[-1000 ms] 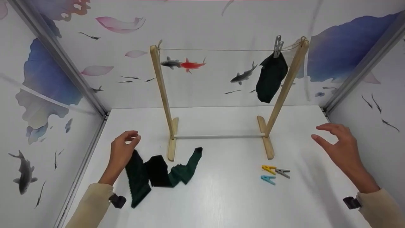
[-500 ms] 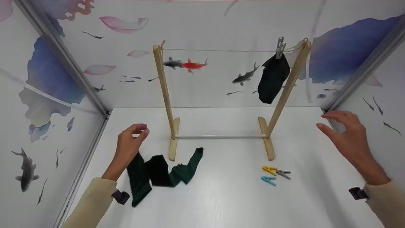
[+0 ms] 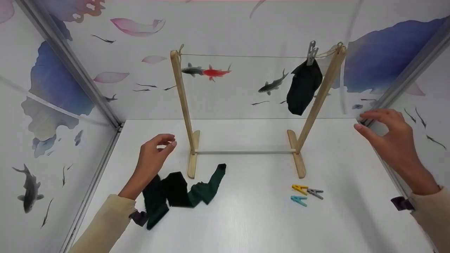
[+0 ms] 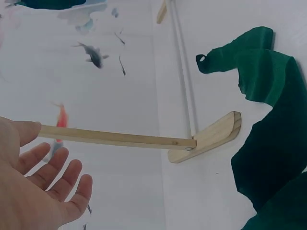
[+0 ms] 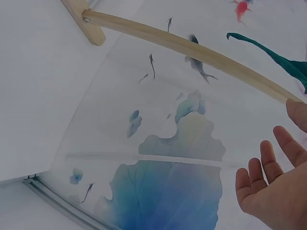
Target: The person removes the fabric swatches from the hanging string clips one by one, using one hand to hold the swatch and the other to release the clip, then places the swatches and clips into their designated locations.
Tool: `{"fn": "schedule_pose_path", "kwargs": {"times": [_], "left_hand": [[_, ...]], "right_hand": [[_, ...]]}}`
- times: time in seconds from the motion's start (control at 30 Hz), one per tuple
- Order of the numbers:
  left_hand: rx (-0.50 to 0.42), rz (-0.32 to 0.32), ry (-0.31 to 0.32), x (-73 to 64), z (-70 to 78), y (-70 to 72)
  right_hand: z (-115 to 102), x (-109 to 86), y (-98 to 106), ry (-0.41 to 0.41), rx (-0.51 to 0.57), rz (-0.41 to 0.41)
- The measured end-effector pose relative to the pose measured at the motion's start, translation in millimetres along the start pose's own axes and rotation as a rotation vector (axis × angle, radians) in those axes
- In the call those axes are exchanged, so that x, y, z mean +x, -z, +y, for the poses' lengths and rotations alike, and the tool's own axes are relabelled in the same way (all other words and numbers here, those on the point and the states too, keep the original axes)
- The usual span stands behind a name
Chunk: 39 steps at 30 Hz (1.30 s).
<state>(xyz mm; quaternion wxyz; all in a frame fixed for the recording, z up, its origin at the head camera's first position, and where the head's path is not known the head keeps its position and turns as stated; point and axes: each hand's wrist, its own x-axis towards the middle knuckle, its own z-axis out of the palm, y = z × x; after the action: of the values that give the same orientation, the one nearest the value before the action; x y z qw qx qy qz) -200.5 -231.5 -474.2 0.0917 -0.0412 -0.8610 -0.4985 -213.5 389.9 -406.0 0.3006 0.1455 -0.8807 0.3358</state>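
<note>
My left hand point(image 3: 154, 154) hovers in the air left of the wooden rack's left post point(image 3: 181, 95), with loosely bent fingers and nothing in them. In the left wrist view, the fingers point(image 4: 62, 177) spread beside that post. Beneath this hand, dark green cloth point(image 3: 177, 191) lies in zigzag folds on the table. My right hand point(image 3: 399, 144) is raised right of the rack, thumb and fingers apart, holding nothing. Near the right post point(image 3: 321, 95), a dark green cloth piece point(image 3: 304, 88) hangs from the string point(image 3: 239, 56) by a grey clothespin point(image 3: 311, 54).
Yellow point(image 3: 299, 189), grey point(image 3: 315, 193) and blue point(image 3: 298, 200) clothespins lie on the white table point(image 3: 246, 225) in front of the rack's right foot point(image 3: 296, 154). A white bar point(image 3: 242, 152) joins the rack's feet. Painted walls with metal edges enclose the table.
Both hands have risen and moved away from me, toward the rack's height; the left one also shifted right. The view tilted slightly at first. Cloths and clothespins have stayed put.
</note>
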Motion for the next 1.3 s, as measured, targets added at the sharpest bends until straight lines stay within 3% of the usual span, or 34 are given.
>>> {"fn": "schedule_pose_path", "kwargs": {"times": [0.43, 0.7, 1.03, 1.3], "left_hand": [[-0.034, -0.053, -0.051, 6.9, 25.2, -19.2], [-0.067, -0.095, -0.105, 13.2, 37.0, -34.7], [-0.09, -0.149, -0.121, 22.5, 53.6, -52.9], [-0.095, -0.159, -0.211, 37.5, 69.2, -72.1]], "right_hand": [[-17, 25.6, 3, 0.032, -0.06, -0.014], [-28, 37.2, 2, 0.026, -0.013, -0.027], [-46, 55.2, 0, 0.046, -0.015, -0.053], [-59, 78.0, 6, 0.021, -0.054, -0.026]]}}
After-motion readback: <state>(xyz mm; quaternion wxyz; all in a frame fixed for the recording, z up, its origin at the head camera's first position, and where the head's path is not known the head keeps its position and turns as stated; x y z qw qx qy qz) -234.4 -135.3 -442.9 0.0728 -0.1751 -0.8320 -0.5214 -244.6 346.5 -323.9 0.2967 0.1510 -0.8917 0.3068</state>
